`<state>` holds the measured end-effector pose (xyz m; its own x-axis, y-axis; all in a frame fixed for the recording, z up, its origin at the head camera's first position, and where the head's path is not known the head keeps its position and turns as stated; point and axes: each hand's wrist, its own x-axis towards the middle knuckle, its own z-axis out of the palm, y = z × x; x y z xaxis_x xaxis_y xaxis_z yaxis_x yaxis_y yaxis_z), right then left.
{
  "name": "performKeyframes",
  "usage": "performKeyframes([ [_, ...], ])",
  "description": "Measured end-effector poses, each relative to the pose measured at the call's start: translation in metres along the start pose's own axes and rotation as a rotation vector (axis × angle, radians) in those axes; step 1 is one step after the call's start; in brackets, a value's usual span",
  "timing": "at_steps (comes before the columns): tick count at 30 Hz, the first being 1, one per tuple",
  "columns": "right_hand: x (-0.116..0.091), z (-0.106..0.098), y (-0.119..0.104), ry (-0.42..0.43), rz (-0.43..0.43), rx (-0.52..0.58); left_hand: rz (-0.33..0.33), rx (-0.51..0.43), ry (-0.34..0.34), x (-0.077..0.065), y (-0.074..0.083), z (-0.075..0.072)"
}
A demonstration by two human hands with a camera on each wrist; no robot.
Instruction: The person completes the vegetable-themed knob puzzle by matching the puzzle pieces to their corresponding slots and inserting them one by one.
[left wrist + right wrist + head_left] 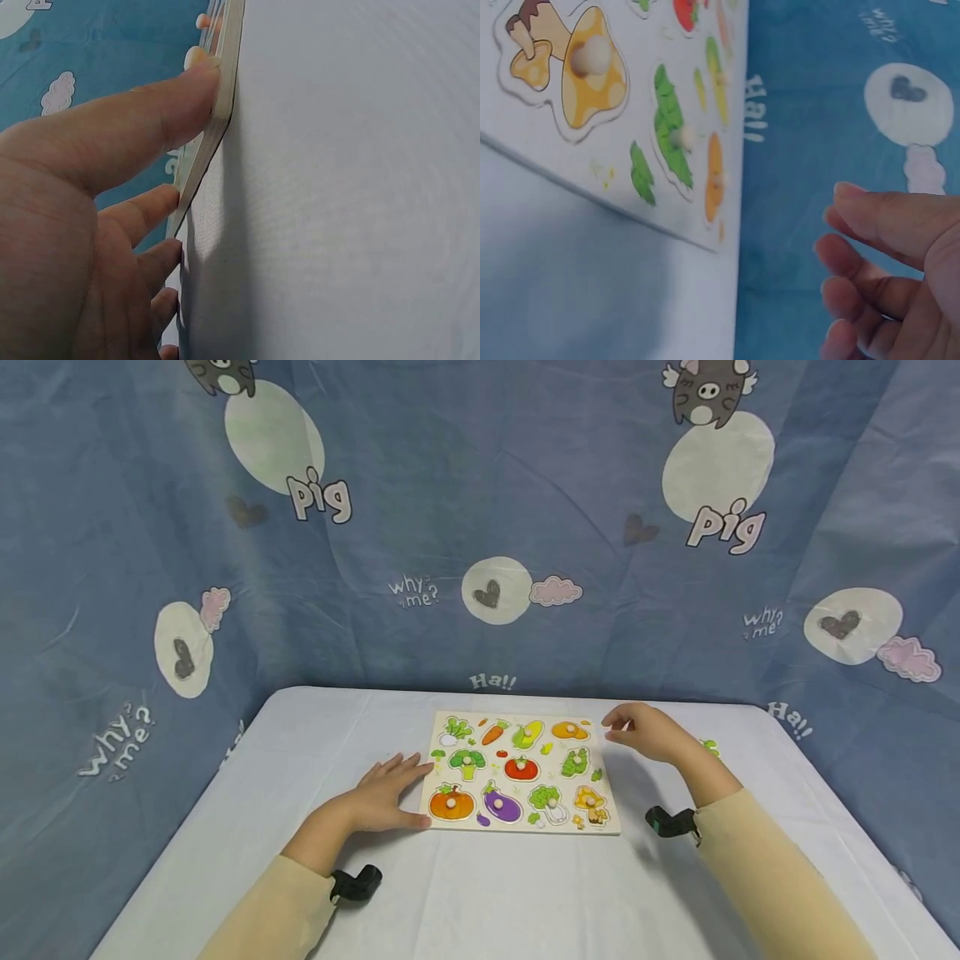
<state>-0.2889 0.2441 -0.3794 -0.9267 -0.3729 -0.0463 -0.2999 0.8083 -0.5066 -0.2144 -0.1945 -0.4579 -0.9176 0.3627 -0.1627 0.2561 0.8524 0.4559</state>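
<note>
A wooden peg puzzle board [551, 772] with painted vegetable pieces lies flat on the white table. Among its knobbed pieces are a pumpkin [441, 807], an eggplant [510, 812], a tomato [512, 774] and a yellow mushroom [613, 88]. At the board's left side, my left hand [386, 797] spreads its fingers, with the thumb [180, 105] on the near corner and fingertips along the edge. Just off the far right corner, my right hand [647, 731] hovers with loosely bent fingers and nothing between them.
Past my right forearm, a small green thing [709, 746] shows on the table [510, 893], partly hidden by that arm. A blue patterned cloth [420, 643] hangs behind the table's far edge. Black wrist cameras [357, 883] sit at both cuffs.
</note>
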Motion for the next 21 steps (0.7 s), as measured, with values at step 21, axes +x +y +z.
performKeyframes([
  [21,-0.071,-0.038,0.027,0.005,0.033,-0.016,-0.035,0.017,-0.024,0.001,0.006,-0.005],
])
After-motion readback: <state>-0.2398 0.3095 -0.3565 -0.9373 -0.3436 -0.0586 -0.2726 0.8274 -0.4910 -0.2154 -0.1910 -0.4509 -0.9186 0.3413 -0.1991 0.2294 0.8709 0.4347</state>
